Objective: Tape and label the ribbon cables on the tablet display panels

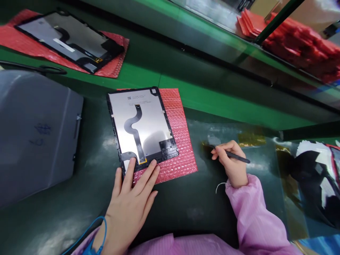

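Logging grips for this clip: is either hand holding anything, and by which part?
The right hand pinches a slim dark tool near its tip. The left hand only presses flat on the panel at its lower edge.

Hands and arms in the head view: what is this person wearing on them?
Both hands, the left hand and the right hand, are bare, with no gloves. The right arm wears a loose pale pink sleeve gathered at the wrist. A thin blue cord loops round the left wrist.

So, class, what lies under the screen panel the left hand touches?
A sheet of pink bubble wrap, showing past the right and near edges of the panel, on the dark table. Whatever lies beneath the panel's middle is covered.
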The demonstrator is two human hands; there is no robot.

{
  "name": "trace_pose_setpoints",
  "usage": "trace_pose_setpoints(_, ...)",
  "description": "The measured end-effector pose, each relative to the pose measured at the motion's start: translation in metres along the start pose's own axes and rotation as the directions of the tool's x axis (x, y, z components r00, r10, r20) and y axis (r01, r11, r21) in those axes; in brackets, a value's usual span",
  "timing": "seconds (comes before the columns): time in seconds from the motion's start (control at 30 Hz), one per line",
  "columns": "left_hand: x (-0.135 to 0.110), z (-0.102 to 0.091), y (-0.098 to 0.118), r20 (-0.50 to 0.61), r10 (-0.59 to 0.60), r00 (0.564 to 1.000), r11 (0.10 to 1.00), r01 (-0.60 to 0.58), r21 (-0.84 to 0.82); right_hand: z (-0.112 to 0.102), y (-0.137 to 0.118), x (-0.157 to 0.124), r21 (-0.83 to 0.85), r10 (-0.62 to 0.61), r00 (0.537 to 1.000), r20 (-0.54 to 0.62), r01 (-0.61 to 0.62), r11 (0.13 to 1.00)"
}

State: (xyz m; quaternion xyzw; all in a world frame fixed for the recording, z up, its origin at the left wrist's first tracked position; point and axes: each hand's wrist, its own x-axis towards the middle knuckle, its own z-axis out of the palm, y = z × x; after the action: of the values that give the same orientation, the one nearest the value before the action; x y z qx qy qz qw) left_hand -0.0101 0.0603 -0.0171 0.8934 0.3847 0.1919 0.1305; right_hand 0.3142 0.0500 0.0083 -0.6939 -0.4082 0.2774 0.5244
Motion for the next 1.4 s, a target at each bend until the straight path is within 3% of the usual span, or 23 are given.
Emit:
trace_pose_setpoints(0.1,-0.004,-0.014,-0.004,0.051,-0.096,0.994,0.972,0.104,-0.210,-0.004,0.005,-0.008,0.049,-0.019,1.000,0.001,0.019,0.999)
trace_pose_setpoints(0.17,-0.011,-0.030,-0.007,0.098,-0.201,0.975,0.870,0.224,-0.439,-0.008,0.006,-0.017,0.075,0.002,1.000,0.001,-0.002,0.997)
trace_pose_setpoints(0.27,-0.030,-0.054,-0.018,0.168,-0.368,0.914,0.533,0.356,-0.767,-0.013,0.009,-0.030,0.077,0.061,0.998,-0.012,-0.060,0.995)
trace_pose_setpoints(0.37,-0.057,-0.070,-0.038,0.188,-0.521,0.832,0.162,0.312,-0.936,-0.014,0.015,-0.033,0.059,0.108,0.994,-0.018,-0.107,0.993)
trace_pose_setpoints(0.43,-0.073,-0.078,-0.051,0.153,-0.637,0.756,0.034,0.226,-0.974,-0.011,0.016,-0.033,0.041,0.096,0.995,-0.028,-0.095,0.995)
trace_pose_setpoints(0.5,-0.082,-0.086,-0.061,0.133,-0.732,0.669,-0.009,0.186,-0.983,-0.005,0.013,-0.032,0.044,0.078,0.996,-0.031,-0.077,0.996)
trace_pose_setpoints(0.6,-0.085,-0.091,-0.067,0.069,-0.822,0.566,0.062,0.208,-0.976,0.005,0.003,-0.034,0.097,0.075,0.997,0.000,-0.075,0.992)
trace_pose_setpoints(0.67,-0.081,-0.089,-0.064,-0.071,-0.827,0.558,0.194,0.164,-0.967,0.014,-0.004,-0.038,0.123,0.053,0.998,0.031,-0.056,0.991)
trace_pose_setpoints(0.7,-0.079,-0.085,-0.061,-0.135,-0.799,0.585,0.256,0.129,-0.958,0.019,-0.007,-0.041,0.132,0.031,0.998,0.050,-0.038,0.991)
trace_pose_setpoints(0.77,-0.071,-0.079,-0.053,-0.154,-0.686,0.711,0.328,0.113,-0.938,0.030,-0.014,-0.047,0.136,-0.009,0.994,0.106,-0.005,0.991)
trace_pose_setpoints(0.83,-0.059,-0.075,-0.044,-0.045,-0.520,0.853,0.396,0.194,-0.897,0.044,-0.023,-0.052,0.142,-0.040,0.982,0.186,0.014,0.990)
trace_pose_setpoints(0.9,-0.043,-0.076,-0.039,0.077,-0.355,0.932,0.493,0.256,-0.831,0.059,-0.035,-0.053,0.138,-0.050,0.959,0.279,0.012,0.990)
trace_pose_setpoints(1.0,-0.016,-0.083,-0.040,0.166,-0.202,0.965,0.603,0.256,-0.755,0.083,-0.050,-0.048,0.109,-0.033,0.920,0.391,-0.010,0.994)
trace_pose_setpoints(1.17,0.021,-0.079,-0.056,0.202,-0.120,0.972,0.699,0.227,-0.678,0.109,-0.056,-0.038,0.067,0.020,0.886,0.463,-0.057,0.996)
trace_pose_setpoints(1.3,0.031,-0.061,-0.066,0.219,-0.088,0.972,0.737,0.211,-0.642,0.115,-0.054,-0.036,0.067,0.074,0.852,0.519,-0.127,0.990)
trace_pose_setpoints(1.4,0.029,-0.051,-0.070,0.211,-0.066,0.975,0.765,0.185,-0.617,0.115,-0.052,-0.038,0.121,0.047,0.861,0.506,-0.125,0.985)
